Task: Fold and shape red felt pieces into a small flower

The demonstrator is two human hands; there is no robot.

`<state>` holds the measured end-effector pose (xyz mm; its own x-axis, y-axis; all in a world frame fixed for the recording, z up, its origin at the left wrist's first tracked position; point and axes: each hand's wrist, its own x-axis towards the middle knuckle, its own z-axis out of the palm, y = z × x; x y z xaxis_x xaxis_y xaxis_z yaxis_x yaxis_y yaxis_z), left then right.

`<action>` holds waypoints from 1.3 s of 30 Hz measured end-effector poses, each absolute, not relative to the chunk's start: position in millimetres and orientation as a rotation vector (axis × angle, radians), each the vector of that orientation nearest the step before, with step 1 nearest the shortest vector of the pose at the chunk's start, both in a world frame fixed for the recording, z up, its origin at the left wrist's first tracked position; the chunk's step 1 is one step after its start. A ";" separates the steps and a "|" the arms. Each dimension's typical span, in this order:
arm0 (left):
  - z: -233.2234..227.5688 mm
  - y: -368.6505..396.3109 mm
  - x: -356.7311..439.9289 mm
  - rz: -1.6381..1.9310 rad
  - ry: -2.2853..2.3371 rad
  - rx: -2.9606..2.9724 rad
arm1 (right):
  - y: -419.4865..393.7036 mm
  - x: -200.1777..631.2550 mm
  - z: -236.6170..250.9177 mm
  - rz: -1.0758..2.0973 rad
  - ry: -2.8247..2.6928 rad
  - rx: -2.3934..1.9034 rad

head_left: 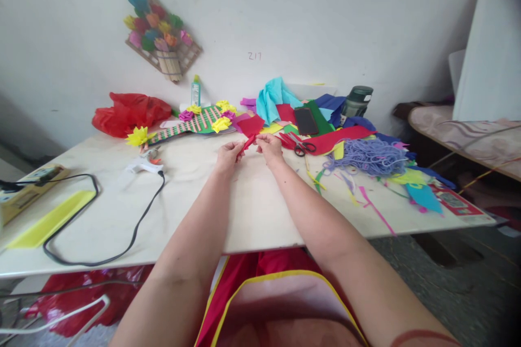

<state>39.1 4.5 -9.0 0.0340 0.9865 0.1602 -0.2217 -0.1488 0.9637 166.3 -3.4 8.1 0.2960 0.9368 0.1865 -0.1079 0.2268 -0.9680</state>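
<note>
My left hand (229,154) and my right hand (268,147) meet over the middle of the white table (122,211), both pinching a small folded strip of red paper (247,145). A larger red paper square (251,125) lies just behind the strip. Red-handled scissors (301,146) rest right of my right hand. A striped paper craft with yellow and pink paper flowers (199,119) lies behind my left hand.
A glue gun (143,164) with a black cord (101,211) lies at left, near a power strip (24,190) and yellow strip (49,219). Purple yarn (366,155), paper scraps, a phone (305,120), a dark jar (357,102), a glue bottle (196,90) and a red bag (128,113) crowd the back.
</note>
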 end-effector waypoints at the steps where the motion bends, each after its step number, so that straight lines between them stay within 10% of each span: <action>1: -9.4 4.8 39.0 1.382 0.930 1.182 | -3.4 166.4 8.0 0.917 -0.987 -1.081; 39: -16.3 10.5 38.4 1.377 1.093 1.342 | -6.2 170.0 7.3 0.894 -1.022 -1.133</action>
<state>38.4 10.5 -16.3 -0.0094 0.9783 0.2071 -0.0200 -0.2072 0.9781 170.0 -6.2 7.3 0.2948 0.9386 0.1793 -0.0531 0.2035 -0.9776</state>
